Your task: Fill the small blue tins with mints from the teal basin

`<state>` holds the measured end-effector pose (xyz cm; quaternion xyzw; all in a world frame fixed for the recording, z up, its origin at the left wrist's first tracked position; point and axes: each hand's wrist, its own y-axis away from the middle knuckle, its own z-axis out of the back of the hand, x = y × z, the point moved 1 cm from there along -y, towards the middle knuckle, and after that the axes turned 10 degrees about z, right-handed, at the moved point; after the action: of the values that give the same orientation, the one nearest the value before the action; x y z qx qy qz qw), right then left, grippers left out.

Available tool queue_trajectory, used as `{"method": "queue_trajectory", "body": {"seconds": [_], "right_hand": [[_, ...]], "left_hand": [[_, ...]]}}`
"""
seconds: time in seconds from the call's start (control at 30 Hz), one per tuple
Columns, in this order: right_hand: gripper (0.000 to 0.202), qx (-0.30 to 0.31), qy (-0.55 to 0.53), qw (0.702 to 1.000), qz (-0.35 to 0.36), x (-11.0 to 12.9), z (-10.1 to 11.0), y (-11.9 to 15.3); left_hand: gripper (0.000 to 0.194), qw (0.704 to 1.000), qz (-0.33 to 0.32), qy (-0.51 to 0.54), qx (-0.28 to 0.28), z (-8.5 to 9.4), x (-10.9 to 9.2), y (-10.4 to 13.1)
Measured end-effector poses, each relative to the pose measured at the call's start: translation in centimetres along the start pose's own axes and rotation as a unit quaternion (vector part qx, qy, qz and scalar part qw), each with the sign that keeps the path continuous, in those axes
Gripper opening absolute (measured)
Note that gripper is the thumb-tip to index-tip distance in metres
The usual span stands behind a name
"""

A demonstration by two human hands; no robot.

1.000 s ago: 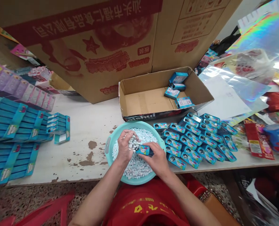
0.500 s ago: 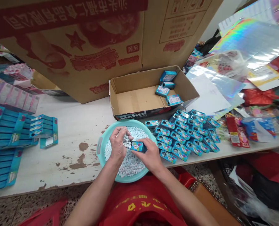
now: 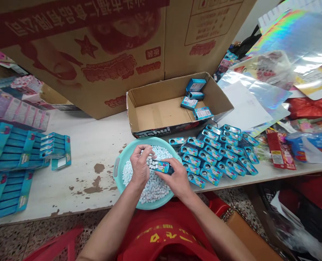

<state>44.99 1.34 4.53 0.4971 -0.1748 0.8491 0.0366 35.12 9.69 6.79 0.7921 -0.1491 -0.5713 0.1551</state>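
Observation:
A teal basin [image 3: 117, 175] full of small pale candies [image 3: 155, 189] stands at the table's front edge. Over it my right hand [image 3: 177, 178] grips a small blue box [image 3: 162, 166], whose end points left. My left hand [image 3: 140, 163] is curled around some pale candies right at that end of the box. To the right of the basin many blue boxes [image 3: 208, 156] stand close together in rows. Behind the basin an open cardboard box [image 3: 155, 112] holds several blue boxes [image 3: 196, 85] at its right end.
A large printed carton [image 3: 109, 47] rises at the back. Blue packs [image 3: 8, 148] are stacked at the far left, beside a smaller pack [image 3: 56, 148]. Shiny plastic sheets [image 3: 294, 36], paper and wrappers cover the right side. A red stool [image 3: 57, 244] is below the table.
The whole view has shifted slightly, with most of the table's items a little further right. Both hands stay over the basin, the candies and the small box still between them.

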Motion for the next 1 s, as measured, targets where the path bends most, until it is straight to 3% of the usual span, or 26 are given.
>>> {"method": "queue_trajectory", "body": {"seconds": [0.23,0.4,0.73,0.87,1.0], "right_hand": [[0.033,-0.006,-0.009,1.0,-0.016,0.0,0.4,0.1],[0.031,-0.012,-0.012,1.0,-0.018,0.0,0.3,0.4],[0.03,-0.031,-0.038,0.999,-0.021,0.5,0.5,0.1],[0.028,-0.025,-0.065,0.995,-0.066,-0.4,-0.4,0.1],[0.031,-0.028,-0.116,0.99,-0.076,-0.7,-0.3,0.4]], "left_hand": [[0.02,0.999,-0.009,-0.006,0.041,-0.5,-0.1,0.3],[0.02,0.999,-0.034,-0.016,0.036,-0.7,0.0,0.2],[0.026,0.998,-0.012,-0.037,0.05,-0.9,0.0,0.3],[0.029,0.995,0.016,-0.075,0.062,-0.8,0.8,-0.1],[0.027,0.998,0.016,-0.025,0.054,-0.2,-0.2,-0.1]]}}
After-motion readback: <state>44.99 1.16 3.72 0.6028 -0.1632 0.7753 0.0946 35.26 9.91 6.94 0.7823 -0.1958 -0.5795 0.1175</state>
